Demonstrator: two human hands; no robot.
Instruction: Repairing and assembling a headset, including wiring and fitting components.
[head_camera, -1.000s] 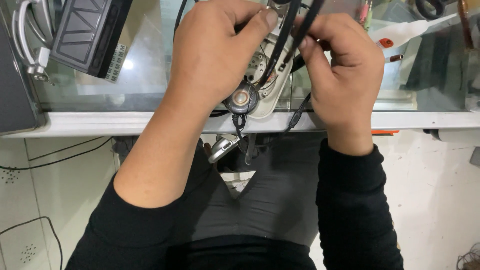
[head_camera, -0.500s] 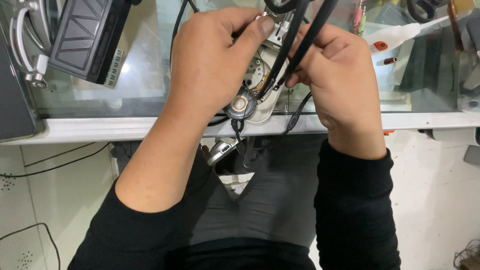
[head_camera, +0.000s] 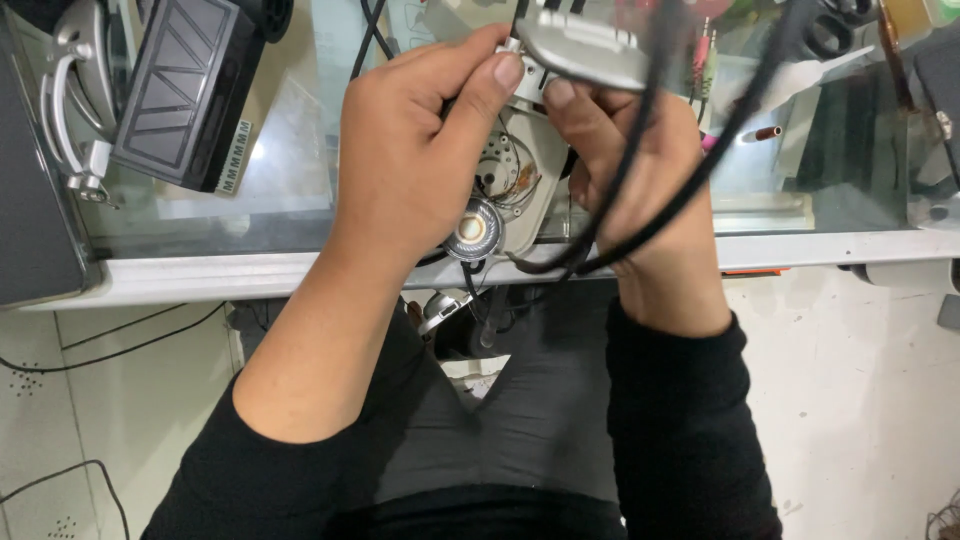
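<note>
The left hand (head_camera: 415, 165) and right hand (head_camera: 640, 190) both pinched the opened silver plastic headphone shell (head_camera: 560, 60) above the glass desk's (head_camera: 300, 265) front edge. Its small round speaker driver (head_camera: 474, 230) dangled on thin wires; tugging could probably snap them, and the looped black cable (head_camera: 640, 190) might snag.

hands (head_camera: 530, 160) above glass table (head_camera: 800, 210) | box (head_camera: 185, 90) left | cable (head_camera: 640, 180) over right hand
</note>
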